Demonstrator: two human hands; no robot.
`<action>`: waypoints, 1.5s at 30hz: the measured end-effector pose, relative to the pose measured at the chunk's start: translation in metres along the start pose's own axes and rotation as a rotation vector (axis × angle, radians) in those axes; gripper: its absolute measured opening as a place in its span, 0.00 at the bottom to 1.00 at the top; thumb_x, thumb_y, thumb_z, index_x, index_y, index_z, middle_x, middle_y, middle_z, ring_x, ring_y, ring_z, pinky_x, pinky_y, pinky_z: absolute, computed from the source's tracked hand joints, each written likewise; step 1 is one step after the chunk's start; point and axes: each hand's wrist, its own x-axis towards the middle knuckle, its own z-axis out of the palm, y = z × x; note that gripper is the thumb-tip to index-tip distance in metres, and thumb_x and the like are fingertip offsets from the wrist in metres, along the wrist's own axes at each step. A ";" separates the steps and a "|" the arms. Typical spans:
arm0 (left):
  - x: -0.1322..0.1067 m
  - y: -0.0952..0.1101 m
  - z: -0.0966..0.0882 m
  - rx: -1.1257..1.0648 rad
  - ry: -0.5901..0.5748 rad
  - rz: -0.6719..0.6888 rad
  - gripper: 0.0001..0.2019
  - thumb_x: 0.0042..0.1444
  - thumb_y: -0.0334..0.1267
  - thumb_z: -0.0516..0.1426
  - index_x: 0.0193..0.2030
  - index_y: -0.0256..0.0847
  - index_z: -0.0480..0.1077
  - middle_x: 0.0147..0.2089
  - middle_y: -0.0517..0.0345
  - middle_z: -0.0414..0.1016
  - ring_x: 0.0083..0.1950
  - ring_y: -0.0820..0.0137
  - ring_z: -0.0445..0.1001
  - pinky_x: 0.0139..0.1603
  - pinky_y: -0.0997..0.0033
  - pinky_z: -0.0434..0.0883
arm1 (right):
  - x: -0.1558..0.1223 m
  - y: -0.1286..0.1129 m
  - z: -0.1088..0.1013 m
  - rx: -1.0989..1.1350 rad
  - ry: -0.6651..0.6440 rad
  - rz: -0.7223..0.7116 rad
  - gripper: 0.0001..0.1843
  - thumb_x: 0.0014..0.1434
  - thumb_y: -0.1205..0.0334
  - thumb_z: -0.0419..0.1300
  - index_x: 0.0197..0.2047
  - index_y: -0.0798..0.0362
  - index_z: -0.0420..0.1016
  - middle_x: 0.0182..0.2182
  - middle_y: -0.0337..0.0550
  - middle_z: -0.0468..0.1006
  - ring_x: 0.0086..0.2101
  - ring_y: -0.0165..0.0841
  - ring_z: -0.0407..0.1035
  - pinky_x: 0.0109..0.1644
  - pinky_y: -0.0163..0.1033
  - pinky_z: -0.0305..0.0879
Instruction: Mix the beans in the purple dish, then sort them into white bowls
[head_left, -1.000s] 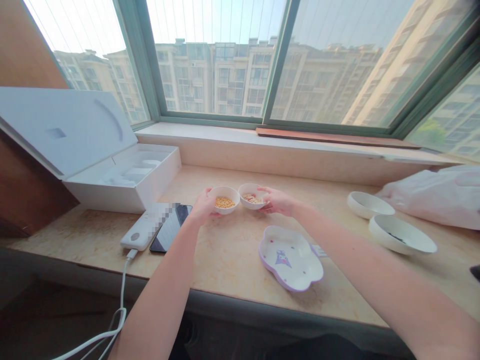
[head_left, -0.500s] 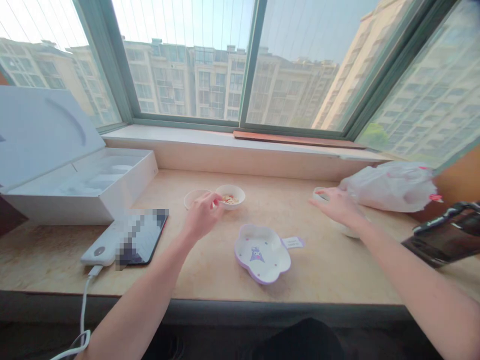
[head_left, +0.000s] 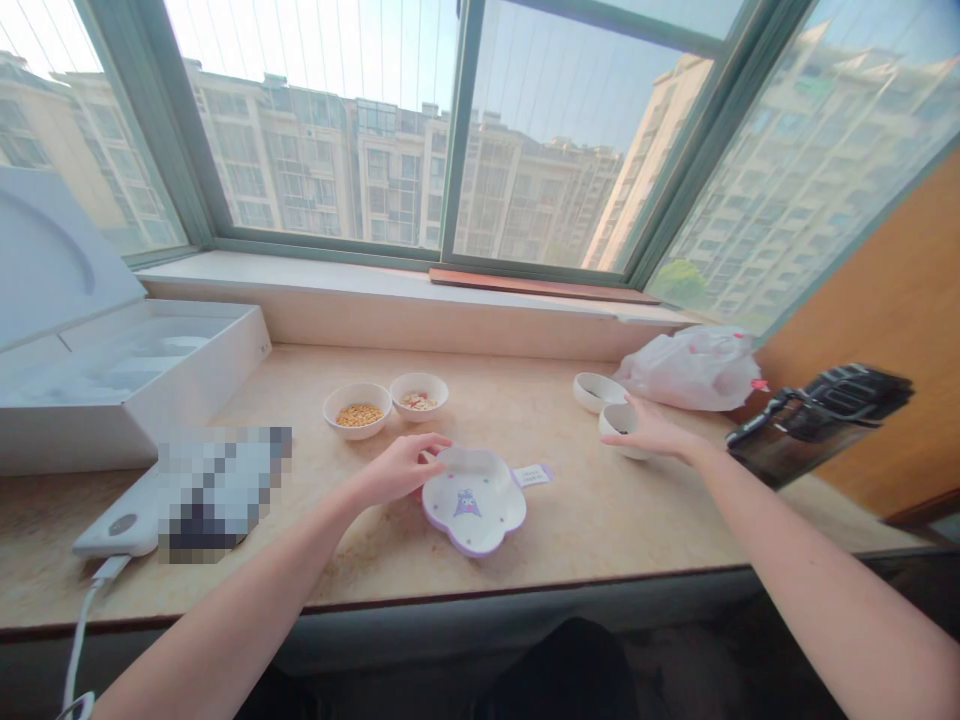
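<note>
My left hand [head_left: 405, 468] is at the far left rim of a flower-shaped dish [head_left: 487, 485], thumb and fingers closed at its edge. The dish is white inside with a purple outer wall, a cartoon figure and a paper tag. Farther right, my right hand [head_left: 660, 432] has thumb and fingers around a small white bowl [head_left: 613, 424] with something dark inside. Just behind it stands another white bowl [head_left: 592, 400], also with dark contents. Behind my left hand are a bowl of yellow kernels [head_left: 358, 418] and a bowl of pale and reddish flakes [head_left: 418, 402].
An open white box [head_left: 195, 375] stands at the left, with a white power bank [head_left: 120, 520] and cable before it, beside a blurred-out device. A plastic bag [head_left: 694, 370] and a dark transparent jug [head_left: 802, 430] are at the right. Windows rise behind the counter [head_left: 525, 400].
My left hand has come from the two left bowls to the dish's rim. My right hand has moved from the rear right bowl to the front one. The view has turned right.
</note>
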 end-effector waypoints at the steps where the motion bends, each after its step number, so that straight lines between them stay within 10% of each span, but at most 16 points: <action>1: 0.001 -0.001 0.000 -0.009 0.007 0.015 0.19 0.56 0.40 0.59 0.53 0.41 0.78 0.49 0.48 0.81 0.35 0.66 0.79 0.25 0.75 0.71 | 0.000 0.001 0.002 -0.035 -0.062 0.022 0.49 0.33 0.62 0.79 0.60 0.62 0.72 0.47 0.67 0.79 0.52 0.60 0.72 0.54 0.56 0.66; 12: 0.004 -0.007 0.002 -0.001 -0.019 0.023 0.21 0.56 0.35 0.56 0.55 0.36 0.78 0.49 0.47 0.80 0.35 0.69 0.78 0.27 0.76 0.71 | -0.005 0.003 0.012 -0.282 -0.185 -0.083 0.51 0.42 0.51 0.71 0.68 0.53 0.62 0.58 0.61 0.73 0.61 0.63 0.65 0.64 0.59 0.60; 30: 0.003 -0.007 -0.004 0.021 0.030 0.013 0.22 0.55 0.33 0.54 0.55 0.35 0.78 0.42 0.50 0.82 0.31 0.68 0.76 0.26 0.74 0.71 | -0.026 -0.096 0.061 -0.232 -0.378 -0.415 0.55 0.45 0.53 0.70 0.73 0.49 0.53 0.64 0.56 0.67 0.64 0.53 0.61 0.66 0.53 0.58; 45: 0.003 -0.013 -0.017 0.084 0.124 0.063 0.21 0.54 0.31 0.53 0.52 0.36 0.80 0.45 0.51 0.84 0.35 0.67 0.78 0.32 0.73 0.69 | -0.027 -0.182 0.134 -0.135 -0.503 -0.424 0.60 0.43 0.51 0.72 0.75 0.47 0.49 0.68 0.57 0.60 0.67 0.55 0.54 0.66 0.55 0.57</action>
